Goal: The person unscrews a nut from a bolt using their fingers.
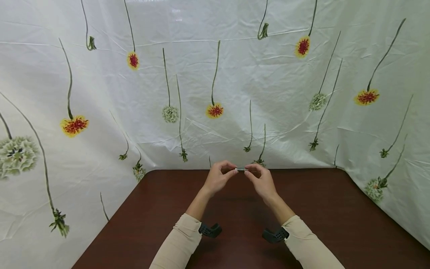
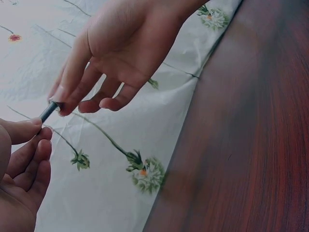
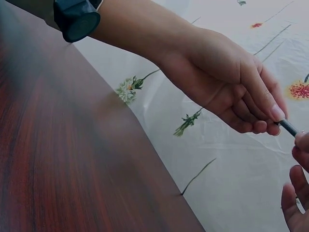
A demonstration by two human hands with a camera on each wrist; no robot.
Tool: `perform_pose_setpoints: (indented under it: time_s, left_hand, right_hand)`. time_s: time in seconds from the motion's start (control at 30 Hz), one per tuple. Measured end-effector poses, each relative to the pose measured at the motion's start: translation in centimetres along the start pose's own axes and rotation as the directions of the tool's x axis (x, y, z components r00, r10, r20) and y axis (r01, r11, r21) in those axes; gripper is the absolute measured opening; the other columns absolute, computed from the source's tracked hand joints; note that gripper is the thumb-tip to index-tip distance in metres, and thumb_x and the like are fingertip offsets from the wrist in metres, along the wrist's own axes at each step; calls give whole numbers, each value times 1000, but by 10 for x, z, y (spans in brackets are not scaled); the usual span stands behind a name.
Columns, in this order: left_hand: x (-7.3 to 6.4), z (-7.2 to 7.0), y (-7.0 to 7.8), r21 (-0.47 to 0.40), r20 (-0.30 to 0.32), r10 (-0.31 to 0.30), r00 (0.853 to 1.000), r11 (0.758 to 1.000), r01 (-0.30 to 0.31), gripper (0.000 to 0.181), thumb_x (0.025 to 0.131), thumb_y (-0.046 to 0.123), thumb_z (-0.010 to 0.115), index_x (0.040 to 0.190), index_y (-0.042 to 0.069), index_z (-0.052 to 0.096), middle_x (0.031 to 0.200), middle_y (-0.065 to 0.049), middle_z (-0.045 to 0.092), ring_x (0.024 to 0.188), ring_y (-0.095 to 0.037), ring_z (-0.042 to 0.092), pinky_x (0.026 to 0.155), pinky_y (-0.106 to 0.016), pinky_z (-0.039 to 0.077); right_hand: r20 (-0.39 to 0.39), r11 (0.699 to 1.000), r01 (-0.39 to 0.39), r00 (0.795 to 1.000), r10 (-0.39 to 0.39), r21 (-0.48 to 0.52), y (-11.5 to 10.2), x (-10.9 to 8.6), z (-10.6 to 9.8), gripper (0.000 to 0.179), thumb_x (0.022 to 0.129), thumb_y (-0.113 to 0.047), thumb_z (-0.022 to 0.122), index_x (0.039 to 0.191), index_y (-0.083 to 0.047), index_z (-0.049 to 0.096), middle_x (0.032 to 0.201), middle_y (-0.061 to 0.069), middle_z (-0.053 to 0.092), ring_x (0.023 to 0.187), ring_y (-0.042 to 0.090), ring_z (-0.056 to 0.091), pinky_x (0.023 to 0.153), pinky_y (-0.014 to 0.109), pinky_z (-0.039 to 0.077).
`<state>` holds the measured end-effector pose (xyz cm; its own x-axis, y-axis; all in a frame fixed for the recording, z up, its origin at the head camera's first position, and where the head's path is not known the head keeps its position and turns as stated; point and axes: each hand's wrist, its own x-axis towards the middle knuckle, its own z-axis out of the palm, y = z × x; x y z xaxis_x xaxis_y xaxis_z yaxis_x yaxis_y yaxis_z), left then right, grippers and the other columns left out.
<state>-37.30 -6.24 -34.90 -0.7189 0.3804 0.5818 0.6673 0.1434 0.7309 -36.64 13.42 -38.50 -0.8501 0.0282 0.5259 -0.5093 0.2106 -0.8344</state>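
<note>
A small threaded metal bolt (image 1: 240, 169) bridges the gap between both hands, lifted over the far edge of the table. My left hand (image 1: 216, 179) pinches one end between thumb and forefinger. At the other end, my right hand (image 1: 263, 183) pinches with thumb and fingertips. In the left wrist view, a wider metal piece shows on the bolt (image 2: 47, 113) at the right hand's fingertips, mostly covered by them. The right wrist view shows the ridged shank of the bolt (image 3: 288, 127) between the two thumbs. The remaining fingers of both hands curl loosely below.
A dark reddish-brown table (image 1: 235, 209) spreads beneath the forearms. White flower-printed cloth (image 1: 191, 82) hangs behind it and along both sides. Each wrist wears a black strap; the left strap (image 1: 210, 230) and right strap (image 1: 275, 235) sit below beige sleeves.
</note>
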Motion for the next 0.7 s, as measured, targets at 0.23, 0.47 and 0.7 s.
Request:
perform_pose_setpoints:
  time_s: [0.23,0.47,0.7]
  left_hand:
    - [0,1,-2,-6,1,-6,1000,1000,6,13,97,-4,69,108,-9,72,104,-25,73,97,-38,68,83,-44,52]
    - [0,2,-2,-3,2,-10,1000,1000,10,12,97,-3,69,108,-7,73,104,-24,73,97,-38,67,82,-43,53]
    - [0,3,-2,6,-15,-21,1000,1000,21,10,96,-4,70,106,-6,73,101,-22,74,93,-36,68,78,-36,52]
  right_hand:
    - [17,999,-37,999,37,-2,0,-2,0,24,100,-13,72,121,-2,71,112,14,69,102,29,63,86,38,50]
    - [3,1000,-6,1000,6,14,2,-1,-1,19,98,-1,71,117,0,72,113,17,69,100,31,64,80,31,51]
    - [39,998,-54,998,54,14,0,-2,0,30,101,-14,71,129,-4,67,116,18,68,103,35,65,82,38,53]
